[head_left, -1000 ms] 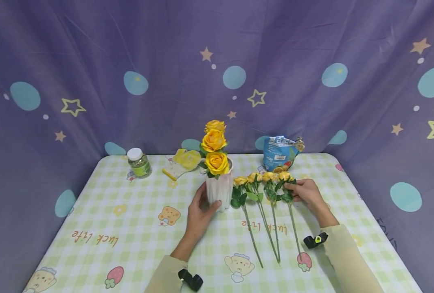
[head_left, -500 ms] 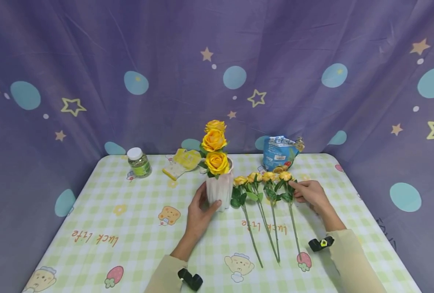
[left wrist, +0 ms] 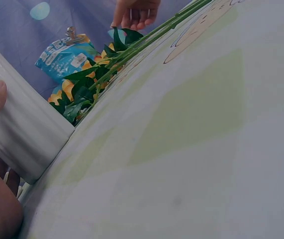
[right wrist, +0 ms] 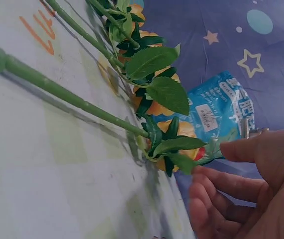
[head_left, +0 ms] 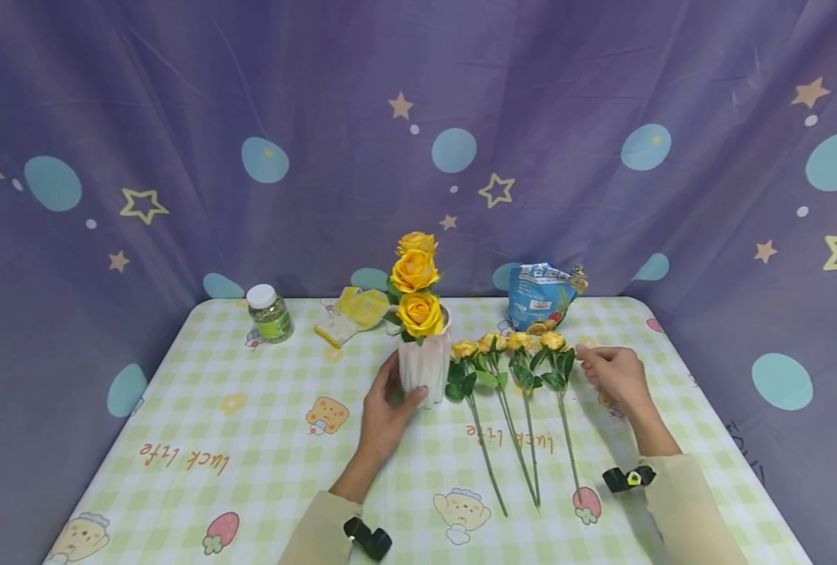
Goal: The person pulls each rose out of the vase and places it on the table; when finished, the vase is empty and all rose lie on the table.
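My left hand (head_left: 381, 416) grips a white ribbed vase (head_left: 421, 373), thumb on the near side and fingers behind it. Three large yellow roses (head_left: 418, 271) stand in the vase, one above another in the head view. To its right, several smaller yellow roses lie side by side on the table, their stems toward me. My right hand (head_left: 619, 380) is just right of the rightmost rose (head_left: 553, 340). In the right wrist view its thumb and index finger are apart, with the fingertips right at a leaf (right wrist: 182, 162) of that rose.
A blue pouch (head_left: 537, 297) with a metal clip stands at the back right. At the back left are a white-lidded jar (head_left: 270, 318) and a yellow-and-white glove (head_left: 351, 314). A purple curtain (head_left: 319, 235) hangs behind the checked table (head_left: 263, 416).
My right hand has drawn back to the right, from the head of the rightmost rose to beside its leaves. My left hand and the vase have stayed in place.
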Available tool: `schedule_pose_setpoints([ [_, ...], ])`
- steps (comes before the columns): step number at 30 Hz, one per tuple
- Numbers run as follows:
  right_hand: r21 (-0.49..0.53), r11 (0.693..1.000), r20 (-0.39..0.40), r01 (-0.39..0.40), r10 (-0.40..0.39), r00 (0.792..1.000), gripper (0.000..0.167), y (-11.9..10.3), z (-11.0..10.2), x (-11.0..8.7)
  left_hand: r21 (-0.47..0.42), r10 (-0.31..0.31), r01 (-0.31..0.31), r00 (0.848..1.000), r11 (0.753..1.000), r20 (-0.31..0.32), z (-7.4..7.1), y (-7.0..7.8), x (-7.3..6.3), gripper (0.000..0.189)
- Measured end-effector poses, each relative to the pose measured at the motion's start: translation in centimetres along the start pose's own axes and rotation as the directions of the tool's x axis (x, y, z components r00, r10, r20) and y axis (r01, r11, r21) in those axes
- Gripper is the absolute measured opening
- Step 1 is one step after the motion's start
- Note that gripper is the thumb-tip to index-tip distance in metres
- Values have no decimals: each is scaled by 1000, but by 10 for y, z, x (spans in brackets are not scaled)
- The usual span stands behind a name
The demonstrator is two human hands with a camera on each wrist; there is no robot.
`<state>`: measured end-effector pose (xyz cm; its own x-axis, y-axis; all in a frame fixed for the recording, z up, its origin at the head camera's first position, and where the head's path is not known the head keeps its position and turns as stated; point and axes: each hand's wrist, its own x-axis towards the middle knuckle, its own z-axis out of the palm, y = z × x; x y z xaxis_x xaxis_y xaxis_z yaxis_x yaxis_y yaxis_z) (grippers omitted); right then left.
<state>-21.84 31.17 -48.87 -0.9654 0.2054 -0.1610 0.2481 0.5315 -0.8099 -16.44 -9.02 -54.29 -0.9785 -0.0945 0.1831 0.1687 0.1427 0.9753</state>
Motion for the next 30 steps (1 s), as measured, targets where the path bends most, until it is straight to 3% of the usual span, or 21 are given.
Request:
schedule_pose_setpoints([
  [4, -61, 996, -102, 58, -64, 993, 53, -7, -1, -7, 3, -3, 3, 1000, 1000, 0, 0, 0, 0, 81],
  [7, -44, 995, -150, 92, -98, 984, 49, -15, 0, -13, 6, -4, 4, 1000, 1000, 1, 0, 0, 0, 81],
  [17, 73, 970, -204, 234, -215, 955, 39, -40, 10, -30, 9, -9, 9, 1000, 1000, 0, 0, 1, 0, 82],
  [24, 197, 901, -236, 386, -338, 911, 32, -56, 23, -41, 14, -14, 14, 1000, 1000, 1, 0, 1, 0, 81],
  [30, 308, 838, -270, 451, -377, 886, 26, -77, 32, -53, 3, -16, 16, 1000, 1000, 1, 0, 2, 0, 82],
])
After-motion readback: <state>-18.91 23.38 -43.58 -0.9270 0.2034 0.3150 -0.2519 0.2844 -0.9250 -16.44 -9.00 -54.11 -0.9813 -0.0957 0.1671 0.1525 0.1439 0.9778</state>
